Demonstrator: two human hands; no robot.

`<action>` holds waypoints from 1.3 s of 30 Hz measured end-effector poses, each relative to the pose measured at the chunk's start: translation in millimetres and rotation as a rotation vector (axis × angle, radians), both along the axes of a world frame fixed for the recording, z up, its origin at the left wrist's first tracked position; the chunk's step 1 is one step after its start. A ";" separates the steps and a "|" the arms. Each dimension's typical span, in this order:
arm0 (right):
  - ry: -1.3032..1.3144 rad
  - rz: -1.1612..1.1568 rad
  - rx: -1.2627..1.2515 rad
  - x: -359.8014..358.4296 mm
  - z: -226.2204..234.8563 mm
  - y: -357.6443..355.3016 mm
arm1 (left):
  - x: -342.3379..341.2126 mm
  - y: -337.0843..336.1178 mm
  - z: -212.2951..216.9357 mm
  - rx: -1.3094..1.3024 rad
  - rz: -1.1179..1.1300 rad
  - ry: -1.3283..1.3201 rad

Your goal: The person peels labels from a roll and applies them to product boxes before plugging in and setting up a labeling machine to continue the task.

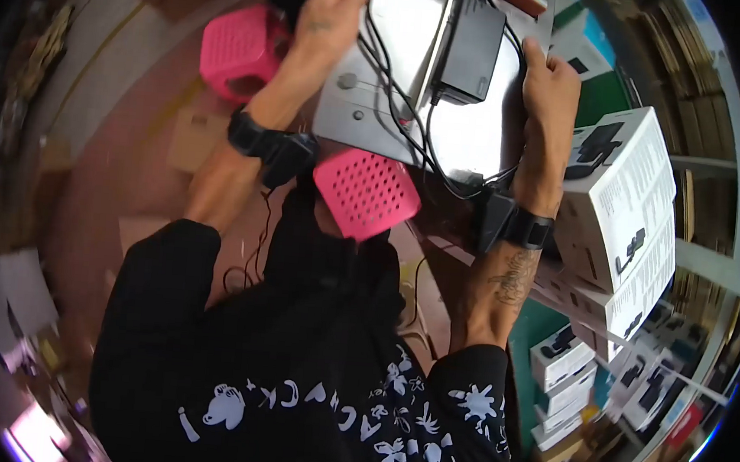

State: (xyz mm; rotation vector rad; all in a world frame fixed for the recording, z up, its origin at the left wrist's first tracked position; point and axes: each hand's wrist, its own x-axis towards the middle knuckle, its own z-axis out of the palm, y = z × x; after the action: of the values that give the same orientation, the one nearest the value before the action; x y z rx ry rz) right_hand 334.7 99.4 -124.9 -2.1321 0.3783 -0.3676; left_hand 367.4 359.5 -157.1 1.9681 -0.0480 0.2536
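Note:
A shiny metal panel [353, 117] with a raised edge and a few knobs or bolts lies in front of me at the top of the view. On it rests a black power adapter [473, 52], with black cables [391, 76] looping across the metal and over its near edge. My left hand [334, 20] is closed on the panel's left edge, fingertips partly hidden. At the right edge my right hand [552, 82] grips with curled fingers, thumb side up. Both wrists wear black strapped devices.
Pink perforated stools [241, 51] stand at the left, and another pink perforated piece [367, 194] is below the panel. White printed boxes [620, 199] are stacked close to my right forearm. Shelves with flat cardboard [683, 64] line the right side. Cardboard [199, 139] lies on the floor.

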 end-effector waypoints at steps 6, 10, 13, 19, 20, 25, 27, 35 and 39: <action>-0.020 0.302 -0.041 -52.0 -23.5 63.9 | -135.6 50.2 -20.6 -0.174 0.335 0.070; 0.176 0.426 -0.024 -82.5 -70.5 85.7 | -213.7 49.5 -79.5 -0.229 0.576 0.152; 0.112 0.512 -0.047 -109.6 -120.3 88.0 | -266.7 30.1 -135.5 -0.279 0.673 0.219; 0.343 0.594 -0.118 -138.6 -222.5 86.7 | -319.7 -1.1 -224.9 -0.366 0.833 0.447; 0.331 0.583 -0.088 -139.1 -233.6 82.6 | -321.6 -4.5 -238.1 -0.346 0.836 0.492; 0.378 0.571 -0.089 -125.5 -253.9 76.1 | -303.7 -16.4 -265.9 -0.401 0.849 0.488; 0.423 0.531 -0.115 -120.6 -265.5 65.5 | -296.9 -26.5 -269.5 -0.282 0.844 0.509; 0.523 0.633 -0.095 -112.6 -268.4 54.1 | -290.8 -28.8 -268.7 -0.255 0.825 0.480; 0.461 0.648 -0.020 -125.8 -252.1 46.5 | -301.1 -13.3 -264.9 0.038 0.676 0.422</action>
State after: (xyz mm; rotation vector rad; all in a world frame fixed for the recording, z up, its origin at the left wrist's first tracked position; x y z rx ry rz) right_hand 208.9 146.0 -377.0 -2.2096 -0.0758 0.4976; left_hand 66.3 346.2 -422.0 1.9811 0.8989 0.2647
